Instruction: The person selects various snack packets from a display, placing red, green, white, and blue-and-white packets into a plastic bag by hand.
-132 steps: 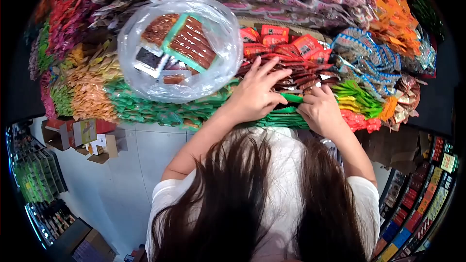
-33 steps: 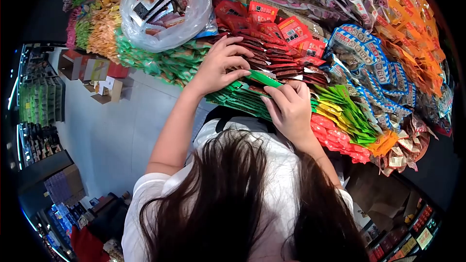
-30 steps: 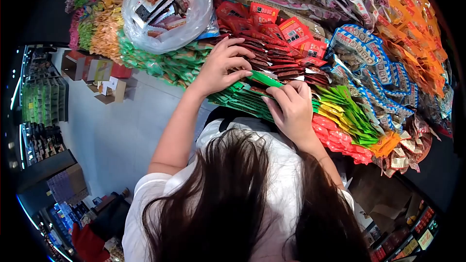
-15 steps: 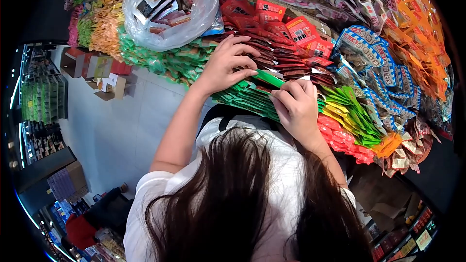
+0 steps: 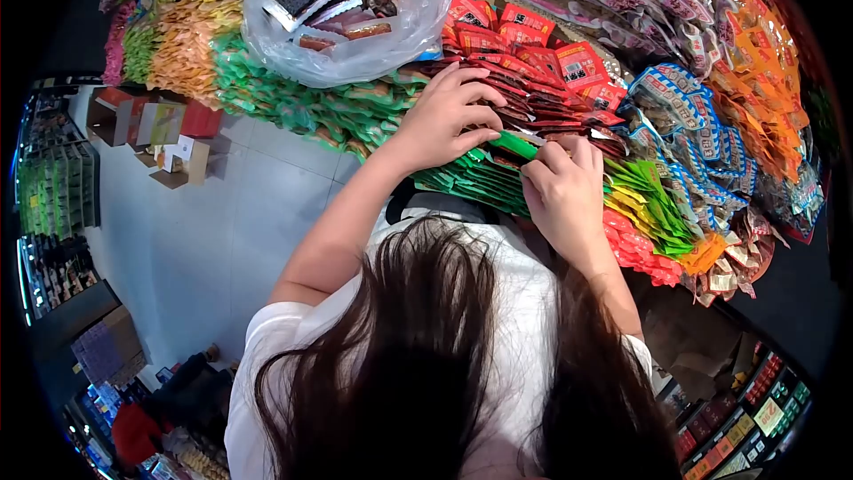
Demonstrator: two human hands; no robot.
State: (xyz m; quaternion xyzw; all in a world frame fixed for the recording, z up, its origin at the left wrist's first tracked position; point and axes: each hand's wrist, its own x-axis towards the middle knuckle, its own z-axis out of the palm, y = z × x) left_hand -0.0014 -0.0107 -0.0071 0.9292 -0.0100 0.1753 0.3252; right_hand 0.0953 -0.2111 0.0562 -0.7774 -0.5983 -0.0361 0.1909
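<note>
A narrow green snack packet (image 5: 514, 144) stretches between my two hands, above a tight row of similar green packets (image 5: 471, 180). My left hand (image 5: 449, 117) has its thumb and index fingertip at the packet's left end, while its other fingers curl apart over the edge of the red packets (image 5: 533, 58). At the right end, the fingers of my right hand (image 5: 569, 191) are pinched together on the packet and cover that end. The pinching fingertips are partly hidden by the back of the hand.
A clear plastic bag (image 5: 346, 67) holding several wrapped snacks sits beyond my left hand. Yellow and green packets (image 5: 653, 209), pinkish-red packets (image 5: 635, 249) and blue-and-white packets (image 5: 693, 124) lie to the right. Cardboard boxes (image 5: 178, 138) stand on the floor at left.
The view has shifted, so the display and both hands appear further right. Both hands stay at the ends of the green packet, with little change in grip.
</note>
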